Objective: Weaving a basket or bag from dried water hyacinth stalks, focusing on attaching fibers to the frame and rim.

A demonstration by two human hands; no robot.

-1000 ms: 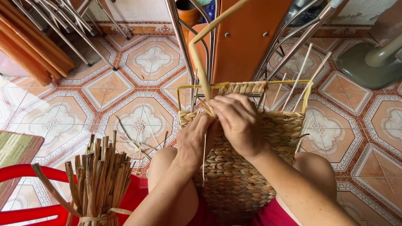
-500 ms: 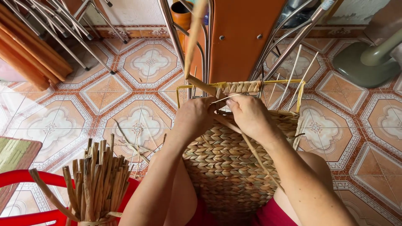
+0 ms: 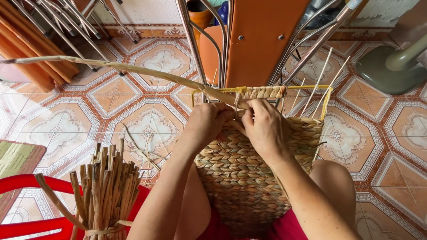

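A half-woven straw basket [image 3: 249, 178] on a yellow wire frame [image 3: 327, 104] rests on my lap. My left hand [image 3: 205, 124] and my right hand [image 3: 263, 126] meet at its upper woven edge. Both pinch a long dried straw strand [image 3: 133, 71] that runs from the weave out to the far left above the floor. A woven band [image 3: 262, 92] lies along the frame's top bar, with thin upright stakes [image 3: 318, 84] rising to its right.
A tied bundle of dried straw stalks [image 3: 106, 191] stands on a red plastic stool [image 3: 26, 204] at lower left. Metal chair legs [image 3: 195, 40] and an orange chair back [image 3: 262, 40] stand ahead on patterned floor tiles. A green fan base [image 3: 391, 66] sits at upper right.
The long strand has swung from pointing up and away to lying out to the left. My hands have shifted slightly along the basket's top edge.
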